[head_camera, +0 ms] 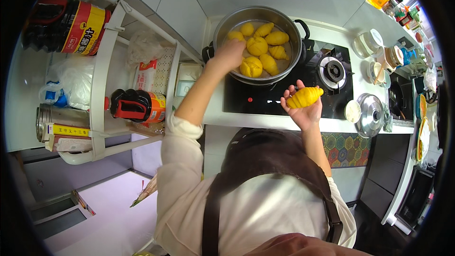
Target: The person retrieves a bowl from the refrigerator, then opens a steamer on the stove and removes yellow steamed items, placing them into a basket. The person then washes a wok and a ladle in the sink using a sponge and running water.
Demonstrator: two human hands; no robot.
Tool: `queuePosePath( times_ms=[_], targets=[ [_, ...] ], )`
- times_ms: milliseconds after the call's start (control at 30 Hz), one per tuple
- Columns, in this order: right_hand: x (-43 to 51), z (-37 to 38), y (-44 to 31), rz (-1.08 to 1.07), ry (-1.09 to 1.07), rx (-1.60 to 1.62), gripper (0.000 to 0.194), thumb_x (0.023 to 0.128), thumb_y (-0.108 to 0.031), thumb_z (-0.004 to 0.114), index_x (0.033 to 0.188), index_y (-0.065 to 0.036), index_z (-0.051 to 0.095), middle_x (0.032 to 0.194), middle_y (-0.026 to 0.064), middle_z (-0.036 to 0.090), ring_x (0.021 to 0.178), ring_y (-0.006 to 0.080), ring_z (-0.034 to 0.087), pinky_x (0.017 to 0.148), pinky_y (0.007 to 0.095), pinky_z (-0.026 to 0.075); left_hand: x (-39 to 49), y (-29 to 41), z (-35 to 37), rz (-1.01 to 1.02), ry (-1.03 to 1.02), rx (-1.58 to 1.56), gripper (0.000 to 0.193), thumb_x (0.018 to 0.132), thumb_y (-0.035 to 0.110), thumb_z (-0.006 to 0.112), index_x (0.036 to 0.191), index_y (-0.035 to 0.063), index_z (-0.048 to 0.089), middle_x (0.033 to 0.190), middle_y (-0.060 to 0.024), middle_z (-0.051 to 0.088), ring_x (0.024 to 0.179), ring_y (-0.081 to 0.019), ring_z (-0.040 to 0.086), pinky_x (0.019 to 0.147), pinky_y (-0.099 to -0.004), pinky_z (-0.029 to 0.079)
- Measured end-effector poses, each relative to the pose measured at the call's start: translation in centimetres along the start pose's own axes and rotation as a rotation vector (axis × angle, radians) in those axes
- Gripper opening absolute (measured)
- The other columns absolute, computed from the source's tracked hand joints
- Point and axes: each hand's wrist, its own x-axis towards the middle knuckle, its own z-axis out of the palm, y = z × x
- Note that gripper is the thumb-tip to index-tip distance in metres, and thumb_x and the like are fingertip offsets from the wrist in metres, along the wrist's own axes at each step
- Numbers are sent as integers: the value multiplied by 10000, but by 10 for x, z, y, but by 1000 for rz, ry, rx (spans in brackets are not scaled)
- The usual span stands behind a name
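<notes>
A large metal steamer pot (257, 8) stands on the black gas hob (245, 101), with several yellow shaped dough pieces (257, 46) on its light liner. Some are ridged and spiral, others round with a folded top. My left hand (231, 54) reaches over the pot's left side, down among the pieces; its fingertips are blurred and partly hidden, so whether it grips one cannot be told. In front of the hob, my right hand (306, 113), palm up, holds a ridged yellow dough roll (305, 97) between the thumb and fingers.
Right of the pot is an uncovered burner (334, 71). A metal lid (375, 115), a small bowl (352, 111) and stacked jars and bowls (376, 73) stand further right. At the left rises a white rack (97, 113) with sauce bottles (138, 105) and bags.
</notes>
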Motion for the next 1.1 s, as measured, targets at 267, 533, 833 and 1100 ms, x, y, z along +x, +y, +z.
queuePosePath(
  times_ms=[267, 533, 833, 1100],
  targets=[
    [-13, 7, 1, -122, 13, -215, 693, 911, -608, 251, 1243, -47, 484, 1074, 151, 567, 927, 285, 550, 840, 445, 455, 35, -28, 28, 91, -385, 372, 498, 640, 199, 737, 1078, 28, 572, 1131, -175, 560, 1057, -343, 547, 868, -391, 479],
    [-13, 7, 8, -210, 97, -392, 702, 890, -673, 213, 1111, -70, 497, 1026, 184, 589, 857, 321, 604, 789, 462, 484, 13, 13, -9, -42, -198, 446, 502, 641, 292, 723, 1046, 30, 585, 1120, -180, 548, 1048, -319, 558, 852, -403, 493],
    [-3, 22, 14, -128, 192, -428, 502, 920, -464, 438, 1179, -36, 475, 1142, 215, 568, 971, 325, 605, 798, 437, 503, -12, 30, -61, -65, -39, 133, 521, 679, 299, 696, 1081, 1, 552, 1052, -177, 555, 980, -303, 571, 839, -366, 476],
    [12, 34, 25, 75, -154, 153, 628, 786, -398, 560, 1290, -44, 433, 1336, 201, 420, 1274, 380, 362, 1088, 529, 232, -62, 101, -25, 234, -19, -374, 560, 728, 362, 719, 1097, -11, 525, 1038, -143, 531, 909, -228, 580, 774, -333, 473]
  ],
)
